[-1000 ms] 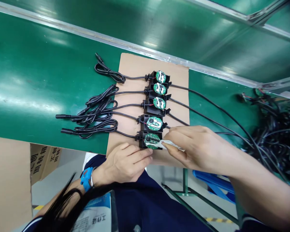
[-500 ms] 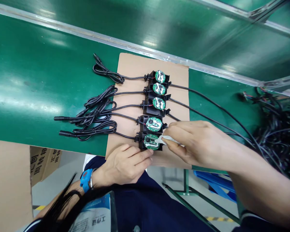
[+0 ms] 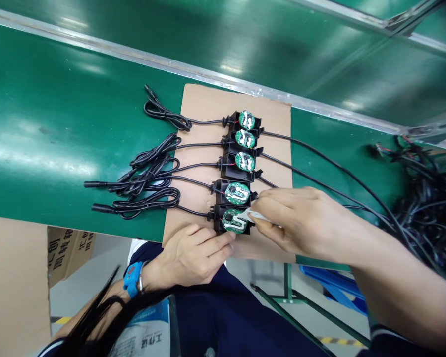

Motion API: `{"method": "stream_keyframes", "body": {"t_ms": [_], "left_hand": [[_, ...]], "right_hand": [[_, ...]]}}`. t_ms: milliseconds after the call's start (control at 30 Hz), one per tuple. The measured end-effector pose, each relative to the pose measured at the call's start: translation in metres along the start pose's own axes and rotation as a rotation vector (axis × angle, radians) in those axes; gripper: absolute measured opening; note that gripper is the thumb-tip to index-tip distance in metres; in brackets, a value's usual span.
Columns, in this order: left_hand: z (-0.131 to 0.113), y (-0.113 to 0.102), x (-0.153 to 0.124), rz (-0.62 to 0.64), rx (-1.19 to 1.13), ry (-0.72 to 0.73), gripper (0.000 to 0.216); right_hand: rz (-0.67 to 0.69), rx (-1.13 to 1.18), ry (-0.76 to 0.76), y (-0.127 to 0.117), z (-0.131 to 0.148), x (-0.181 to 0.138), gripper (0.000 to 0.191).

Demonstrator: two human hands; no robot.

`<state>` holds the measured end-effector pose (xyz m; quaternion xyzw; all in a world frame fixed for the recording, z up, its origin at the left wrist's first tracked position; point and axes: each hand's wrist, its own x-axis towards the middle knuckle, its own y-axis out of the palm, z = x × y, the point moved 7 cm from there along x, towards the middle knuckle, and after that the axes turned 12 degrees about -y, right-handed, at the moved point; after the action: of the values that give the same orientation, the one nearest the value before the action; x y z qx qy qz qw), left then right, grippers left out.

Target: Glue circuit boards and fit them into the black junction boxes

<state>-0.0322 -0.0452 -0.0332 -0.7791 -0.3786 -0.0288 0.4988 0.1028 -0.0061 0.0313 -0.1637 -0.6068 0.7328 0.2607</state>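
Note:
In the head view my right hand (image 3: pixel 286 218) is closed round a white squeeze tube (image 3: pixel 254 214), mostly hidden in the fist. Its tapered tip touches the right side of the nearest round green circuit board (image 3: pixel 230 225), where a line of white paste runs across the surface. My left hand (image 3: pixel 196 253) lies curled at the front, its fingertips pressed on the near edge of that board and its black housing (image 3: pixel 217 227). Just behind is another circuit board (image 3: pixel 238 193) in a housing, bearing a looped white line.
Several more boards with white paste (image 3: pixel 244 161) stand in a row on a cardboard sheet (image 3: pixel 204 104). Bundled black cables (image 3: pixel 148 171) lie left; others run right to a dark cable heap (image 3: pixel 431 213). A metal rail (image 3: pixel 163 62) borders the green table (image 3: pixel 59 119) behind.
The white line on the nearest board has grown toward its right and back side. My right hand with the tube has shifted slightly; my left hand stays at the board's edge.

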Motion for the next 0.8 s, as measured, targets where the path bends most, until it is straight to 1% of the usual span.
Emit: {"method": "stream_keyframes", "body": {"t_ms": [200, 267, 300, 367, 433, 467, 500, 533, 567, 600, 667, 733, 800], "left_hand": [[0.000, 0.000, 0.001, 0.008, 0.011, -0.015, 0.022], [0.000, -0.001, 0.001, 0.001, 0.005, -0.018, 0.022], [0.000, -0.001, 0.000, -0.003, 0.001, -0.016, 0.022], [0.000, -0.001, -0.002, -0.024, -0.006, -0.013, 0.022], [0.002, -0.001, -0.004, -0.060, -0.012, -0.032, 0.022], [0.004, -0.002, -0.006, -0.081, -0.017, -0.046, 0.022], [0.005, -0.002, -0.006, -0.099, -0.023, -0.056, 0.022], [0.007, -0.002, -0.007, -0.110, -0.029, -0.063, 0.023], [0.008, -0.002, -0.007, -0.116, -0.035, -0.063, 0.023], [0.009, -0.002, -0.007, -0.119, -0.042, -0.059, 0.023], [0.010, -0.003, -0.007, -0.120, -0.051, -0.049, 0.025], [0.011, -0.004, -0.005, -0.125, -0.052, -0.046, 0.027], [0.011, -0.006, -0.004, -0.131, -0.045, -0.044, 0.027]], "right_hand": [[0.024, -0.028, -0.062, -0.009, 0.019, -0.001, 0.031], [0.019, 0.008, -0.018, -0.014, 0.019, -0.008, 0.029], [-0.010, 0.040, 0.021, -0.018, 0.016, -0.014, 0.026], [-0.127, 0.119, 0.138, -0.027, 0.002, -0.030, 0.013], [-0.316, 0.196, 0.291, -0.033, -0.023, -0.053, 0.004], [-0.434, 0.241, 0.403, -0.033, -0.041, -0.068, 0.006], [-0.554, 0.280, 0.524, -0.031, -0.063, -0.084, 0.011], [-0.678, 0.322, 0.672, -0.027, -0.087, -0.102, 0.017], [-0.800, 0.382, 0.816, -0.020, -0.112, -0.119, 0.020], [-0.851, 0.394, 0.878, -0.015, -0.135, -0.129, 0.021], [-0.880, 0.386, 0.932, -0.009, -0.178, -0.140, 0.024], [-0.854, 0.349, 0.979, -0.009, -0.216, -0.145, 0.025], [-0.813, 0.278, 1.034, -0.011, -0.245, -0.143, 0.025]]}}
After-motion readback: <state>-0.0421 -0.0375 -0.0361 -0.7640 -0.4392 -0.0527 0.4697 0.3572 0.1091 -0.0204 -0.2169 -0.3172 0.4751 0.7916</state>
